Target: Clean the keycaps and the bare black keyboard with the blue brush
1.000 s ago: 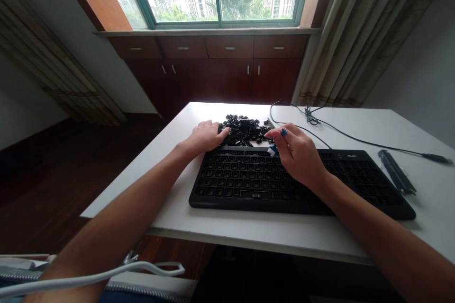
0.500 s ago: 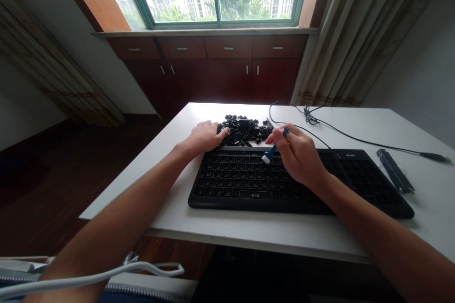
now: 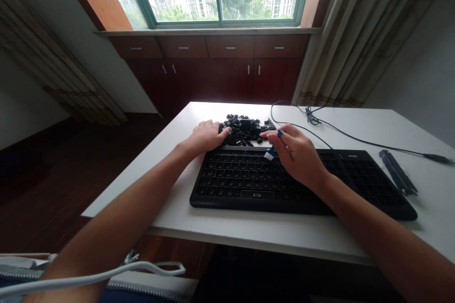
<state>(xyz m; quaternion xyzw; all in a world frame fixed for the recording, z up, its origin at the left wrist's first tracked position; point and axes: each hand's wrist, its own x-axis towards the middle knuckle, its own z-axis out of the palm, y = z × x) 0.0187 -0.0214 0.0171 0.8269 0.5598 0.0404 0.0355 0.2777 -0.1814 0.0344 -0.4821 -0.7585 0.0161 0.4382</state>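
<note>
A black keyboard [image 3: 249, 184] with its keycaps removed lies on the white table [image 3: 355, 236]. My right hand [image 3: 296, 154] is closed around a small blue brush [image 3: 272, 149] whose white bristles touch the keyboard's top rows. My left hand [image 3: 204, 136] rests flat on the table at the keyboard's upper left corner, fingers stretched toward a pile of loose black keycaps [image 3: 245, 130] just behind the keyboard.
A black cable [image 3: 320, 123] runs from behind the keyboard across the table to the right edge. A thin black strip [image 3: 396, 170] lies right of the keyboard. Dark wooden cabinets [image 3: 220, 64] stand under the window beyond. A white cord [image 3: 88, 279] crosses my lap.
My right hand has swept the brush back and forth over the keyboard's top rows, ending slightly farther back. My left hand has stayed put.
</note>
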